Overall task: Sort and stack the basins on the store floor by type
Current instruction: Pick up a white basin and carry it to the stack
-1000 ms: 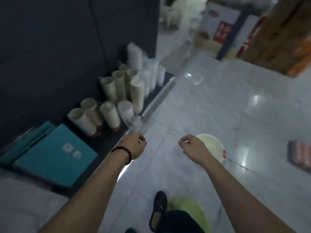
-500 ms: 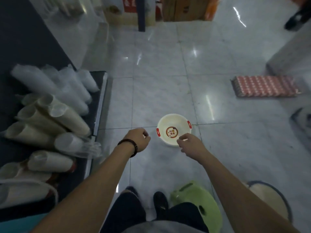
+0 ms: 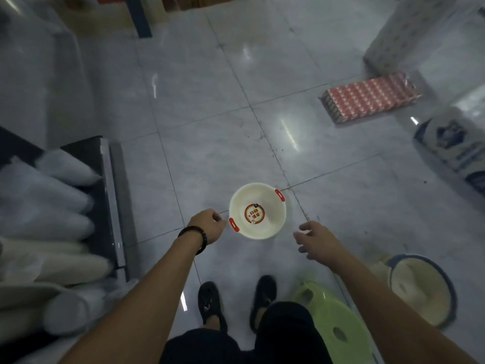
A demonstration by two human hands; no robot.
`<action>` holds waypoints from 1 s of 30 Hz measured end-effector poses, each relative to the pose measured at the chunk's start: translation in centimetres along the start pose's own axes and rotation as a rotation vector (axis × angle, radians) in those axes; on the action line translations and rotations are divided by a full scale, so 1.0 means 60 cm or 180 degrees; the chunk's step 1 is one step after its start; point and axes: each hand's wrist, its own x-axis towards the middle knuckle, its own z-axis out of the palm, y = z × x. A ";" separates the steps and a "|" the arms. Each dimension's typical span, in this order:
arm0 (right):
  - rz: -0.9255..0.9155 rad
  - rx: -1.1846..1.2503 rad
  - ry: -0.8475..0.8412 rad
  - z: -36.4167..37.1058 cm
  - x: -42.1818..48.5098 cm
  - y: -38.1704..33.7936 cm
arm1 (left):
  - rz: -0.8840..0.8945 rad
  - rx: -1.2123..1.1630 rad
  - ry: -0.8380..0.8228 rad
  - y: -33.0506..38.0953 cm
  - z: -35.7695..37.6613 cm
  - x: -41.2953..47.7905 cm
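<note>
A small white basin (image 3: 273, 208) with two red handles and a round red sticker inside stands upright on the floor tiles ahead of my feet. My left hand (image 3: 208, 227) is a loose fist just left of its near red handle, apart from it and holding nothing. My right hand (image 3: 316, 241) hovers to the basin's right with fingers spread and empty. A larger cream basin with a blue rim (image 3: 420, 287) sits on the floor at the right. A light green basin with handle holes (image 3: 336, 327) lies by my right leg.
A low dark shelf (image 3: 105, 179) on the left holds wrapped stacks of cups (image 3: 44, 195). A red patterned pack (image 3: 370, 98) and a white-and-blue sack (image 3: 451, 143) lie on the floor at the right. Cartons and a blue post stand at the far end.
The view has swung from the shelf down to the floor. My right hand has moved right and opened its fingers. The left hand stays closed beside the white basin.
</note>
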 end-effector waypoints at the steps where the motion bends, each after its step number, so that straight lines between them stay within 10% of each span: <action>1: 0.0077 0.0100 0.0013 -0.003 0.029 -0.003 | -0.0039 -0.0039 -0.0012 0.008 0.001 0.023; 16: 0.0782 0.0000 0.0026 0.040 0.687 0.123 | -0.1565 -0.1804 0.0277 0.012 0.292 0.518; 24: 0.0541 -0.0670 -0.0062 0.177 0.998 0.218 | -0.1964 -0.1549 -0.0305 -0.189 0.506 0.807; 30: 0.0729 -0.0187 0.0191 0.256 1.129 0.262 | -0.2401 -0.2943 -0.0204 -0.250 0.557 0.857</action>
